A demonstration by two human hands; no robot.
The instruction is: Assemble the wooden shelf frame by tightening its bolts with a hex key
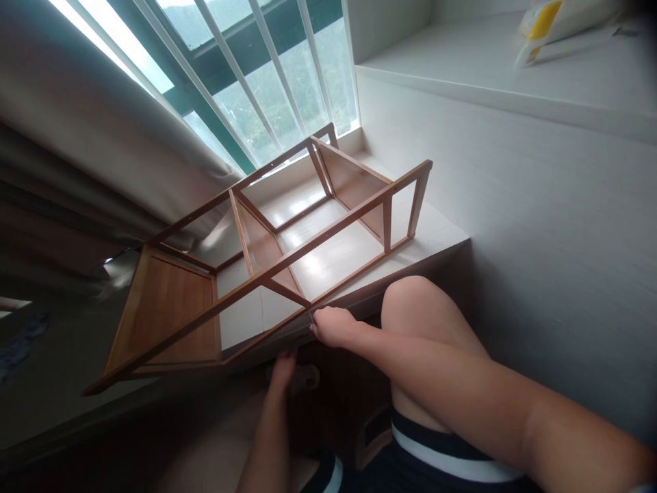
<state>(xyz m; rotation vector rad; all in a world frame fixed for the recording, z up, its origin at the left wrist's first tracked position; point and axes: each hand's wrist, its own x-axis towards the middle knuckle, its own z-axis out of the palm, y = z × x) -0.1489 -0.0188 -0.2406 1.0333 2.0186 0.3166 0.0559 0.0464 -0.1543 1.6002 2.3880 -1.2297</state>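
A wooden shelf frame (302, 259) with several flat shelf panels (354, 179) lies on its side on a white window ledge (241, 311). My right hand (333, 326) is closed on a thin metal rod (310, 315), whose kind is too small to make out. The rod's upper end meets the near rail at the joint of the middle shelf. Lower and to the left, my left hand (285, 365) is at the front edge of the ledge, below the frame. Shadow hides its fingers, and I cannot tell whether it holds anything.
Behind the frame stands a window with white bars (264, 51). A grey curtain (102, 123) hangs at the left. On the right rises a pale wall panel (513, 178), with a yellow and white package (545, 20) on the shelf above. My bent knee (413, 301) is close to the ledge.
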